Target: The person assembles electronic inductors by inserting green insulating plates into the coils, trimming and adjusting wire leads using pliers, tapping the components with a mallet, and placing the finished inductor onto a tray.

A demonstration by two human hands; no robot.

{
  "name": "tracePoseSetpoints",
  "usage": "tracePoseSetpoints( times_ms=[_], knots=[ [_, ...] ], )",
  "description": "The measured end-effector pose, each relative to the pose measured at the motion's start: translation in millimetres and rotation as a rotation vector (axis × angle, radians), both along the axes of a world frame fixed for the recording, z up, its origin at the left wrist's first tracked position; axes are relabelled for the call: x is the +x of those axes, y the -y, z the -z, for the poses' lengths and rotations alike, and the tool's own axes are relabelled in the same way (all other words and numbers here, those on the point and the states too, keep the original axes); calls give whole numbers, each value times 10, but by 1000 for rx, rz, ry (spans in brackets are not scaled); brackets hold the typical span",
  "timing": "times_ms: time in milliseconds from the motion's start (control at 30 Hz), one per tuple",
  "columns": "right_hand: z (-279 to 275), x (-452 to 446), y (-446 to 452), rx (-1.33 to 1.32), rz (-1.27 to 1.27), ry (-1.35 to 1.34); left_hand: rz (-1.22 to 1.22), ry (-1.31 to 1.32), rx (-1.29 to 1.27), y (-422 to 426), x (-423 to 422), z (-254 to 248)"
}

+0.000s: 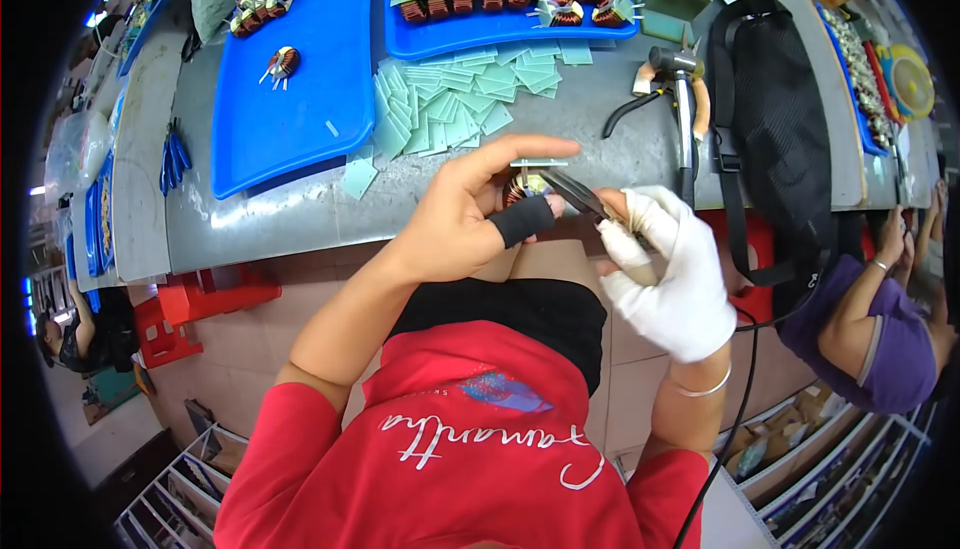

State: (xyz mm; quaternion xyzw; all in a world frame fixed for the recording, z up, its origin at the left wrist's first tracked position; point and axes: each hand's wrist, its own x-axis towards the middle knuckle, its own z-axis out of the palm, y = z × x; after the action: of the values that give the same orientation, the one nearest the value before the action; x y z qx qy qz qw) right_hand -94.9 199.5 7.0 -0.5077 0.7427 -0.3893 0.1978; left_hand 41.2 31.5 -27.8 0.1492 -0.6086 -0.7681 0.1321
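Observation:
My left hand (450, 211), with a black wrap on the thumb, grips a copper-wound toroidal coil (516, 189) near the table's front edge. A thin pale-green plate (541, 162) lies across the coil's top, seen edge-on, with the index finger stretched alongside it. My right hand (678, 274), wrapped in white cloth, is closed around a pair of pliers (577, 194). The plier jaws point left and reach the coil beside the plate; whether they grip a lead cannot be made out. The handles are mostly hidden in the palm.
Loose green plates (450, 99) are heaped behind my hands. One blue tray (235, 139) carries several bare coils; another blue tray (430, 46) carries rows of coils with plates. A hammer (683, 99), cutters (632, 112) and black bag (775, 99) lie right. Other people sit either side.

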Motion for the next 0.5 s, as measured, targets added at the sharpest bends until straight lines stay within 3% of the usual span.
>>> tracePoseSetpoints(
  times_ms=[133, 200, 500],
  knots=[
    [35, -225, -43, 8, -137, 244, 128, -30, 59, 7, 11, -62],
    [57, -244, -59, 1, -166, 350, 164, 88, 94, 18, 21, -110],
    [74, -438, -77, 50, -332, 383, 209, 39, 205, -44, 21, -109]
  ],
)
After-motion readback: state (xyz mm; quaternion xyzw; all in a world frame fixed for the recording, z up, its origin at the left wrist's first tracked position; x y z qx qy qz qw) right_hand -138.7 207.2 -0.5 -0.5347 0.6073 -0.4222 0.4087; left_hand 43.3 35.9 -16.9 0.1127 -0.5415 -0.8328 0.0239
